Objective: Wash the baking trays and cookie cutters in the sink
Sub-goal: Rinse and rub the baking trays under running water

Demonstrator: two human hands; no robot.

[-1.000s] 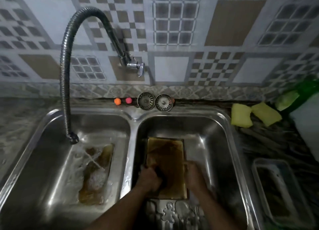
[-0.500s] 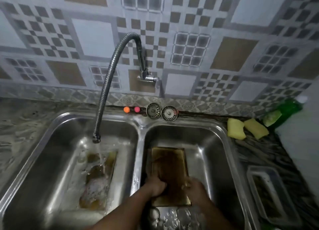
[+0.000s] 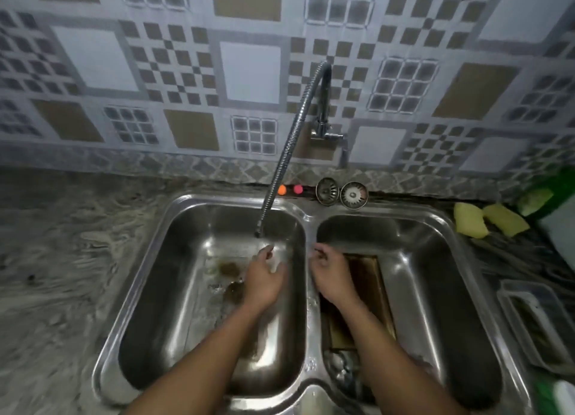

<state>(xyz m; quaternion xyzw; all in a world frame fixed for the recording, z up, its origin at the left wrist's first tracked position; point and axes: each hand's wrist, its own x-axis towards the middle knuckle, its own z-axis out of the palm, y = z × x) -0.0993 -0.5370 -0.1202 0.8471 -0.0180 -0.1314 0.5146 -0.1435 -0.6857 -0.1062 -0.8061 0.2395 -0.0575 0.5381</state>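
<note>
Stainless-steel double sink (image 3: 308,221); our left hand (image 3: 264,277) in left basin under stream from flexible metal tap hose (image 3: 289,153), fingers loosely spread, holding nothing; our right hand (image 3: 329,271) above divider, fingers curled inward, pinching anything or not we cannot tell; brown rectangular metal baking tray (image 3: 370,277) flat in right basin, 3 o'clock of right hand; silvery metal cookie cutters (image 3: 340,371) at its 6 o'clock end; we judge tray stiff, light, slippery wet; grip raised long rims.
</note>
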